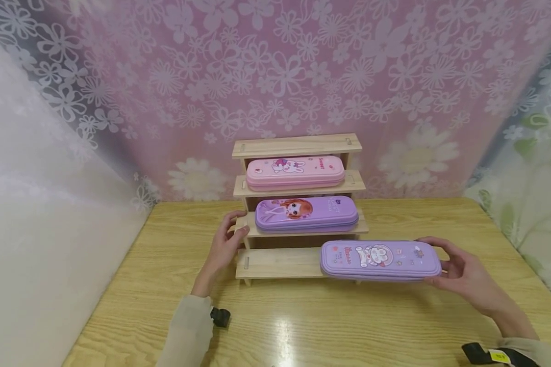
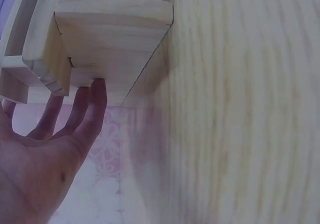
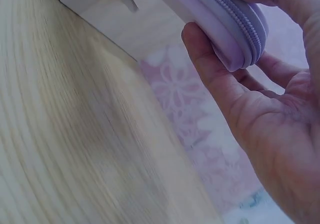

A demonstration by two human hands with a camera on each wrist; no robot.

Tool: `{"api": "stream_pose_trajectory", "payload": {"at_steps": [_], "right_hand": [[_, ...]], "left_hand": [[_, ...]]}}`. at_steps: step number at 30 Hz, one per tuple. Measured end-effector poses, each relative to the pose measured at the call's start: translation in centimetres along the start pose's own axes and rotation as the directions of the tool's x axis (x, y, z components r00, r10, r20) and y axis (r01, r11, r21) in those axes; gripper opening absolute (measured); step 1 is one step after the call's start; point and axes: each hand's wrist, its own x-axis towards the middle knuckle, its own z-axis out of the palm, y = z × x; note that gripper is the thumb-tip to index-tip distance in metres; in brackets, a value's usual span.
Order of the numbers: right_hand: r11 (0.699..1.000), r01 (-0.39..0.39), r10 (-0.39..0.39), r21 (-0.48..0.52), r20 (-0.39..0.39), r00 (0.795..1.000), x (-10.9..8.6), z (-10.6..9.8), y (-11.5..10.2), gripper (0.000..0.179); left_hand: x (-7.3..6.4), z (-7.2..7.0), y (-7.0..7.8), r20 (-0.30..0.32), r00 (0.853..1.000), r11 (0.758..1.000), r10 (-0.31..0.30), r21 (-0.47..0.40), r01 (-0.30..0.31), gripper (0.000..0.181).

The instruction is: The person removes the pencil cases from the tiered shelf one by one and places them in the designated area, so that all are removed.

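Note:
By its right end, my right hand (image 1: 468, 278) grips a lavender zippered pencil case (image 1: 381, 261) with a bunny picture, thumb and fingers on opposite sides. The case's left part overlaps the right half of the lowest shelf in the head view. My left hand (image 1: 222, 244) touches the left side of the stepped wooden rack (image 1: 275, 262), its fingers against the side panel (image 2: 107, 49) in the left wrist view. On the rack's middle tiers lie a purple pencil case (image 1: 307, 214) with a red-haired girl and, above it, a pink pencil case (image 1: 296, 172) with a bunny.
The rack stands on a wood-grain table (image 1: 142, 290). Close behind it hangs a pink floral curtain (image 1: 275, 81), with pale sheeting (image 1: 50, 204) at the left side. Dark straps with wrist cameras (image 1: 220, 317) sit on both forearms.

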Motion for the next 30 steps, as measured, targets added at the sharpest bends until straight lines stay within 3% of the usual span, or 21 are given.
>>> {"api": "stream_pose_trajectory", "payload": {"at_steps": [3,13,21,30], "right_hand": [[0.999,0.020,-0.020,0.045,-0.003,1.000,-1.0,-1.1,-0.2,0.078],[0.994,0.107,-0.104,0.031,-0.081,0.991,-4.2,-4.6,-0.9,0.080],[0.988,0.154,-0.151,-0.006,-0.243,0.958,-5.8,-5.7,-1.1,0.080],[0.999,0.028,-0.036,-0.026,-0.408,0.912,-5.2,-5.3,-0.7,0.073]], "left_hand": [[0.0,0.1,0.1,0.003,1.000,1.000,0.002,-0.002,-0.002,0.038],[0.3,-0.1,0.2,-0.001,1.000,1.000,-0.016,0.023,0.016,0.038],[0.7,-0.6,0.2,0.032,0.998,0.999,-0.046,0.023,0.046,0.037],[0.7,-0.6,0.4,0.048,0.996,0.998,-0.069,0.003,0.069,0.037]]}}
